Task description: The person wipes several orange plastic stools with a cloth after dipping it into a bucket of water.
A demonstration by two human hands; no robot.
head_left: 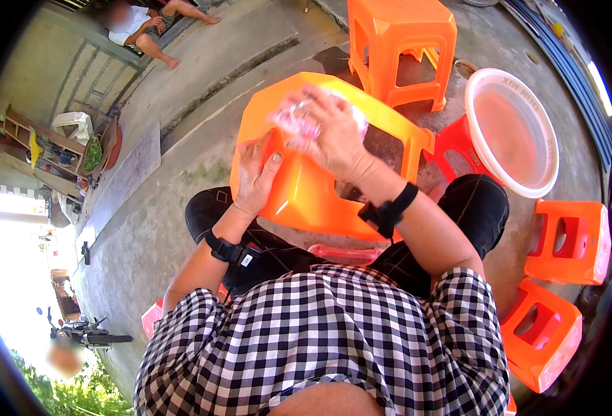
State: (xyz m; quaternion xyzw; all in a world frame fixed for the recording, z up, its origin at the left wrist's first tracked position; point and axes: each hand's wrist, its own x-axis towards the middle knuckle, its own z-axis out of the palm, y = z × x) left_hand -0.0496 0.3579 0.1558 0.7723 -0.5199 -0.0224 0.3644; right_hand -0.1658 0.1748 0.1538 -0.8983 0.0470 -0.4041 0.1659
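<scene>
An orange plastic stool (306, 192) is tipped on its side between my knees, its seat end towards the left. My left hand (256, 171) grips the stool near the seat, thumb on the near face. My right hand (332, 130) presses a pink and white cloth (298, 119) against the upper side of the stool; the hand and cloth are blurred. Part of the cloth is hidden under my fingers. To the right, a white round basin (514, 130) of cloudy, reddish-looking water rests on a red plastic stool (464, 151).
Another orange stool (402, 52) stands upright ahead. Two small orange-red stools (569, 242) (543, 335) lie to the right. Blue corrugated sheeting (561, 73) runs along the right side. A person (139, 26) sits at the far left, beyond a concrete step (228, 73). A motorcycle (85, 333) is parked left.
</scene>
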